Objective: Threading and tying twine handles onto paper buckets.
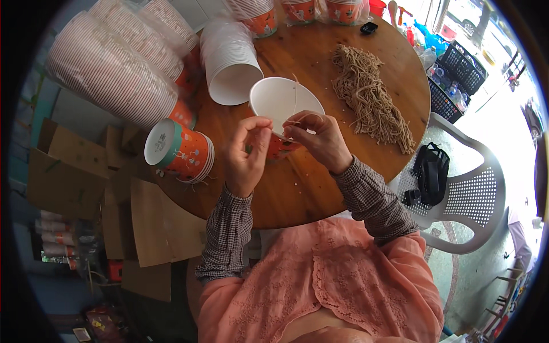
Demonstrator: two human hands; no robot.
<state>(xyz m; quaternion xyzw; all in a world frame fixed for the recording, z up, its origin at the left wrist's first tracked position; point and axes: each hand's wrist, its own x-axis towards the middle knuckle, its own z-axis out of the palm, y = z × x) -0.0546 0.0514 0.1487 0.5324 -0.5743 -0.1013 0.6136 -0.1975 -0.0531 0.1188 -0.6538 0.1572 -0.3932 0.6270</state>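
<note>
In front of me on the table stands a paper bucket [283,97] with a white inside and an orange printed outside, its mouth tilted toward me. Over its near rim my left hand [247,154] is closed in a pinch at the end of a thin string. My right hand [327,142] pinches the same thin string [310,114], which makes a small loop above the fingers. A strand also runs across the bucket's mouth. Right of my hands lies a tangled heap of tan strings [369,94]. The fingers hide the lower front of the bucket.
Upside-down nested buckets [182,150] stand at the table's left edge. Behind are a white bucket stack [231,66] and long plastic-wrapped stacks [108,71]. Cardboard boxes [157,223] sit below left. A grey plastic chair [474,194] holding a black bag [432,171] is at the right.
</note>
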